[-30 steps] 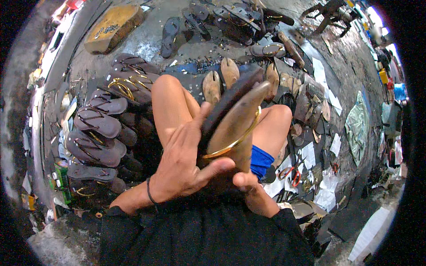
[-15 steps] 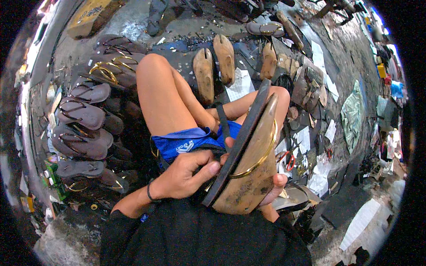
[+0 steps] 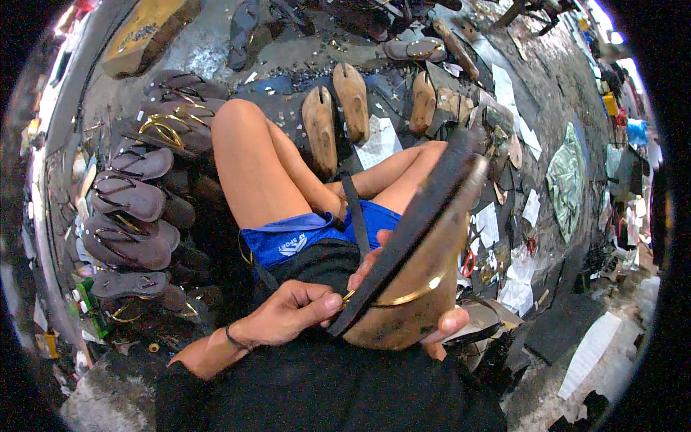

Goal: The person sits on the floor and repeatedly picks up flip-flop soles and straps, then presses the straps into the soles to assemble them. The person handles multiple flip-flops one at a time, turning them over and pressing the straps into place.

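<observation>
A wooden shoe last [image 3: 407,324] is tilted over my lap with a dark sandal sole [image 3: 401,248] against its underside. Across the last runs a shiny gold strap [image 3: 412,294]. My right hand [image 3: 448,324] grips last and sole together, its thumb on the wood and its fingers showing past the sole's other side. On the sole's left side, my left hand [image 3: 291,313] pinches a narrow gold strap end [image 3: 348,295] between thumb and forefinger. The upper end of the last and sole is blurred by motion.
Finished-looking dark flip-flops [image 3: 129,198] are stacked on the left. Several wooden lasts [image 3: 319,126] lie ahead of my knees. Red-handled scissors [image 3: 468,263], white paper scraps [image 3: 486,225] and a pale green cloth [image 3: 565,180] are at right. A yellowish block [image 3: 140,36] stands far left.
My left hand has moved closer to the sole's edge and now pinches the strap end. The last and sole have shifted slightly rightward at the top.
</observation>
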Available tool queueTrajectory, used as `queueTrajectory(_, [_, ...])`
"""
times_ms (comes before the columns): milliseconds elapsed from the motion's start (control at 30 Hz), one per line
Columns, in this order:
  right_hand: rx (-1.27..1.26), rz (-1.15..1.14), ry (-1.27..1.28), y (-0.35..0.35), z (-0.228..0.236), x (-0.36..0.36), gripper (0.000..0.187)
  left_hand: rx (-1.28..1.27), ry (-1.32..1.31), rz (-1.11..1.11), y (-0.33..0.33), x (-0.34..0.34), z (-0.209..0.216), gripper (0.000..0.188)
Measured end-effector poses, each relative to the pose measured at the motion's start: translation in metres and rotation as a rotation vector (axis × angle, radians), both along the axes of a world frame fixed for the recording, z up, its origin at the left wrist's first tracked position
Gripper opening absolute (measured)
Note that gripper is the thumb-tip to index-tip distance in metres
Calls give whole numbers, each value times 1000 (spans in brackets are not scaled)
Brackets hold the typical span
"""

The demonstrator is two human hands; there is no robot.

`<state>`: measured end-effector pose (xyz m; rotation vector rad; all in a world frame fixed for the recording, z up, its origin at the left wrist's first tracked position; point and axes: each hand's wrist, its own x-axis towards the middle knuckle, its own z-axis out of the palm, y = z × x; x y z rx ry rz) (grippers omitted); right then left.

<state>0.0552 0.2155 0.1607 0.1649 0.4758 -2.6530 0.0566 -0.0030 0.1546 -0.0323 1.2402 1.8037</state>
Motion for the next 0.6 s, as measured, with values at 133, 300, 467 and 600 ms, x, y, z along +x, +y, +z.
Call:
queueTrajectory(133, [230, 106, 62, 15, 9, -8, 119, 76, 72, -13, 4, -12, -30, 40])
queueTrajectory(300, [291, 107, 173, 11, -32, -18, 109, 309, -36, 282, 26, -4, -48, 84])
queueTrajectory(467, [759, 191, -2, 16, -81, -47, 79, -382, 502, 218, -10, -47, -24, 64])
queueTrajectory(600, [878, 104, 16, -48, -126, -44, 82, -414, 440, 371, -16, -31, -77, 58])
